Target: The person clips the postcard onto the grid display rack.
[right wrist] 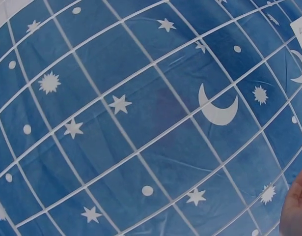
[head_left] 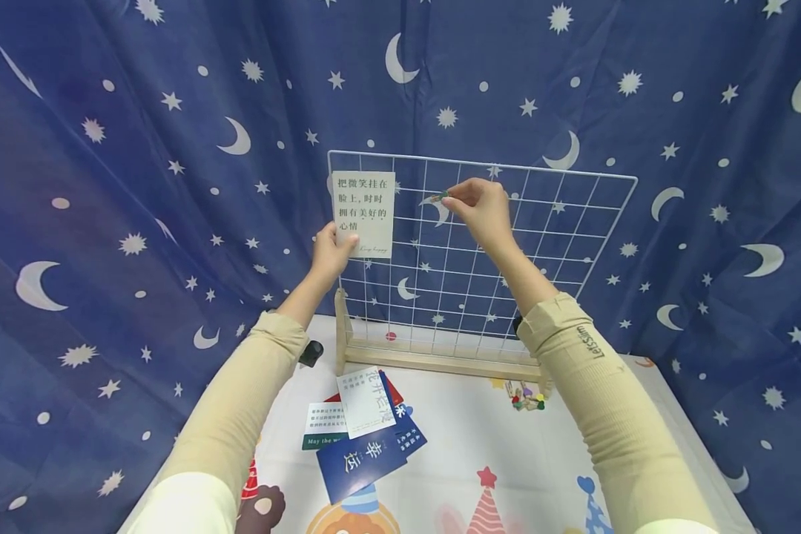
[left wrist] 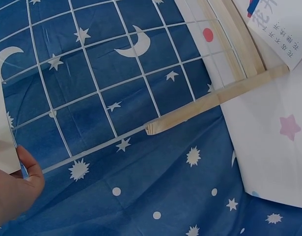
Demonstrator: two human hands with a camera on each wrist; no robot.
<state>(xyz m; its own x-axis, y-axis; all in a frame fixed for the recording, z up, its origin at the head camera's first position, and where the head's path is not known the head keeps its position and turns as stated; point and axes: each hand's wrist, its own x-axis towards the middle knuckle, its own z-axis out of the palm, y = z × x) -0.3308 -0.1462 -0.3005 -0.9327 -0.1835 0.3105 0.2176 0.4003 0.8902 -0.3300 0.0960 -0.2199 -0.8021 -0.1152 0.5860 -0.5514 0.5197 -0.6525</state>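
My left hand [head_left: 331,252] pinches a pale card [head_left: 367,200] by its lower left corner, thumb on the printed face. The card stands upright over the upper left squares of a white wire grid [head_left: 480,245]. In the left wrist view, only a strip of the card [left wrist: 3,142] shows beside the thumb. My right hand [head_left: 483,211] pinches a small clip with green and reddish parts [head_left: 442,196] between thumb and fingertips. It is raised before the grid's upper middle, right of the card. In the right wrist view the clip is out of sight.
The grid stands in a wooden base [head_left: 440,357]. On the patterned white tablecloth [head_left: 454,445], printed cards lie overlapped, a blue one [head_left: 363,460] in front. Small wooden clips [head_left: 527,399] with coloured decorations lie near the base's right end. A blue star-and-moon curtain [head_left: 173,148] hangs behind.
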